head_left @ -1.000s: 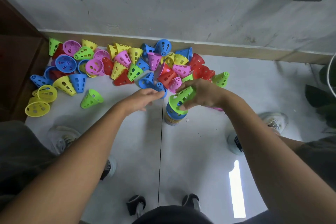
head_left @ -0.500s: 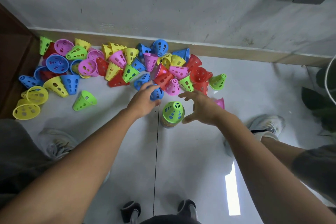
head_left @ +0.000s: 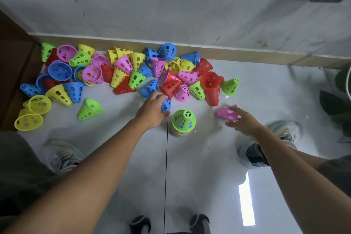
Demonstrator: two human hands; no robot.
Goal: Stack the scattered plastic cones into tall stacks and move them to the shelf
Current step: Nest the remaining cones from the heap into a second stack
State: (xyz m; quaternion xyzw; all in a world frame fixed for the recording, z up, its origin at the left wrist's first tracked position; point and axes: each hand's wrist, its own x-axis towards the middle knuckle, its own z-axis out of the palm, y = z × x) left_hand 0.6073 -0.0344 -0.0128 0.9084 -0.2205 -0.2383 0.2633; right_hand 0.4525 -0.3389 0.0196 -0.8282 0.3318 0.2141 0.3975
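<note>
Cones (head_left: 121, 70): smooth perforated plastic, slight sheen. Floor (head_left: 209, 167): glossy pale tile (reflects light). Wall (head_left: 171, 5): matt, rough, scuffed. Skirting (head_left: 266, 57): matt wood-look.

Two hands (head_left: 152, 110), one stack (head_left: 183, 121)

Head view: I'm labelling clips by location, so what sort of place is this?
Probably an indoor room corner: glossy tiled floor, plaster wall with skirting board, wooden furniture beside it.

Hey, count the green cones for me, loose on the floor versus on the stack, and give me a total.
Loose green cones: 6
Green cone topping the stack: 1
Total green in view: 7
</note>
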